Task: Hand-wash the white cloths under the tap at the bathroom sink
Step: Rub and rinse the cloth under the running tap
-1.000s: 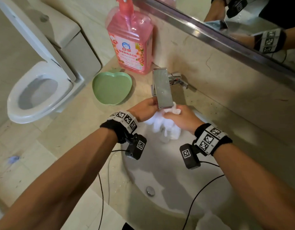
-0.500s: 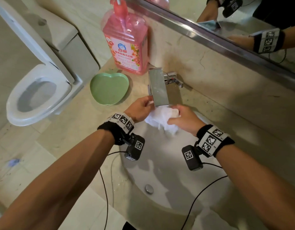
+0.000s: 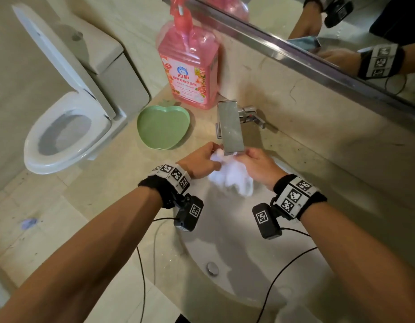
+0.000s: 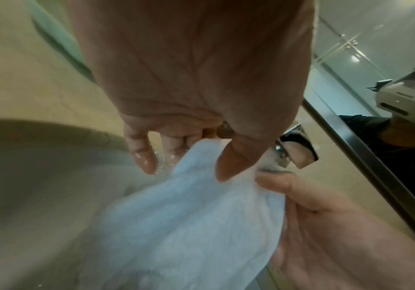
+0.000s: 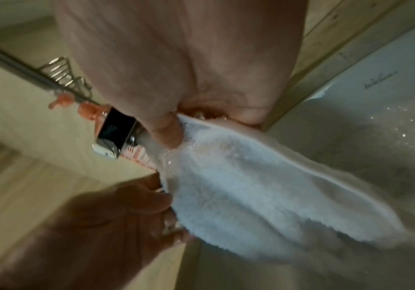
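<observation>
Fingers of both hands pinch the white cloth [image 3: 232,174]: left hand [image 3: 200,159] holds its top edge w/ thumb on the fabric, right hand [image 3: 260,166] grips the other side, thumb pressed into the wet pile in the wrist views. Sink [image 3: 236,264] basin sits below, cloth hanging over its back part, directly under the tap [image 3: 230,127] spout. Vs 0.5 s ago the cloth now hangs lower and longer between the hands, less bunched, w/ a small wad pushed up against the spout's left corner. Hands are still touching the spout end, approx same spots. Pink detergent bottle [image 3: 190,73] and green apple-shaped dish [image 3: 163,128] stay put on the counter left of the tap; toilet [image 3: 66,131] further left. Drain plug [image 3: 212,268] unchanged.
</observation>
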`<state>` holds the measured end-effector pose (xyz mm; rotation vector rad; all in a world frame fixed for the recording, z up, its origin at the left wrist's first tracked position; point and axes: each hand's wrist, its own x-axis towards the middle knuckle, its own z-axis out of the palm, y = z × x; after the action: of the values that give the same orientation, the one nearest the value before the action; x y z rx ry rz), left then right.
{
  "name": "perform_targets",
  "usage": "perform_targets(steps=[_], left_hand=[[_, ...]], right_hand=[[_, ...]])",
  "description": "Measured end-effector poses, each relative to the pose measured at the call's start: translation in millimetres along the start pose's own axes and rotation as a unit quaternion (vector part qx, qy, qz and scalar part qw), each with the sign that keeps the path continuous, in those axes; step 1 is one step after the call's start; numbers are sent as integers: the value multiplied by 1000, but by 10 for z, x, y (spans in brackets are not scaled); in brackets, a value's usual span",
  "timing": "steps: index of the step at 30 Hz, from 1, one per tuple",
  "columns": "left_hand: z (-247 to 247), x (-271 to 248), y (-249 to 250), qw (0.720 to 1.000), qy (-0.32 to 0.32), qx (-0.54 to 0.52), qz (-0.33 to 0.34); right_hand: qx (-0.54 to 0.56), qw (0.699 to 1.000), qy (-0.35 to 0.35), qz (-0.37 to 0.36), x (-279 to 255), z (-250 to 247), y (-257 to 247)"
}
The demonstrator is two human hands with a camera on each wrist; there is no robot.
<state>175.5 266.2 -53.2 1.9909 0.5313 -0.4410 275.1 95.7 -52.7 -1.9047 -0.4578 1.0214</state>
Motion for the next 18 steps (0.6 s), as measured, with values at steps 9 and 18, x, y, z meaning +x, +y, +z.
perform_targets(steps=[9, 18], left_hand=[[214, 100, 140, 994, 24, -61, 91], [199, 139, 200, 994, -7, -85, 75]], right_hand=[[23, 999, 34, 35, 9, -262, 145], [-63, 998, 3, -5, -14, -162, 105]])
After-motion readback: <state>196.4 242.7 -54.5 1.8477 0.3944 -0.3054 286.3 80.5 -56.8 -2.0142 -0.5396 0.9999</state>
